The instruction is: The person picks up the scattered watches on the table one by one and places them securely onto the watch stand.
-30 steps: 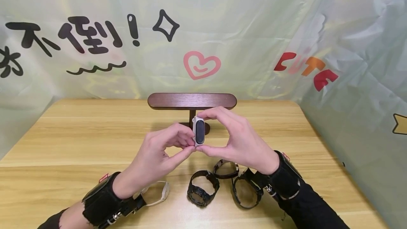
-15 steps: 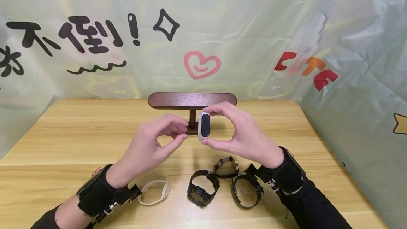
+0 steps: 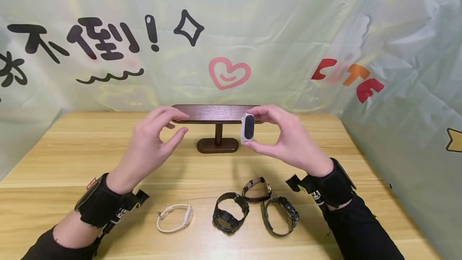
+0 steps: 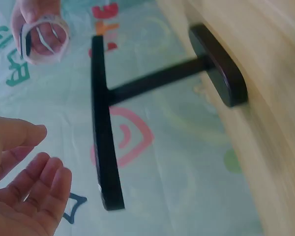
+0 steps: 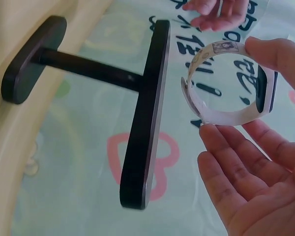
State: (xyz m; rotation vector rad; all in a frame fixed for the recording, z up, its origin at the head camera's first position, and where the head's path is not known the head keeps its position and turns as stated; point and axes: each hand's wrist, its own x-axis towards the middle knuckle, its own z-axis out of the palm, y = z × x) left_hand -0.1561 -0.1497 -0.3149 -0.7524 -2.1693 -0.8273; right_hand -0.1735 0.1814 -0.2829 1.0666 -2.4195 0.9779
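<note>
Between thumb and fingers my right hand (image 3: pixel 288 135) pinches a white fitness band (image 3: pixel 247 128) with a dark oval screen. The right wrist view shows the fitness band (image 5: pixel 226 117) as a closed loop. It is held up in front of the right end of a dark wooden T-shaped stand (image 3: pixel 218 112). My left hand (image 3: pixel 151 139) is raised near the stand's left end with thumb and fingers apart and nothing between them. In the left wrist view the left hand (image 4: pixel 29 182) is beside the bar of the stand (image 4: pixel 104 128).
On the wooden table (image 3: pixel 90 143) lie a cream band (image 3: pixel 175 218), a black watch (image 3: pixel 230 214), a thin dark bracelet-like watch (image 3: pixel 257 190) and another dark watch (image 3: pixel 280 216). A printed cloth (image 3: pixel 288 31) hangs behind and at the sides.
My left hand has let go of the white fitness band and drawn away up and left. My right hand has carried the band up and right, towards the stand's right end.
</note>
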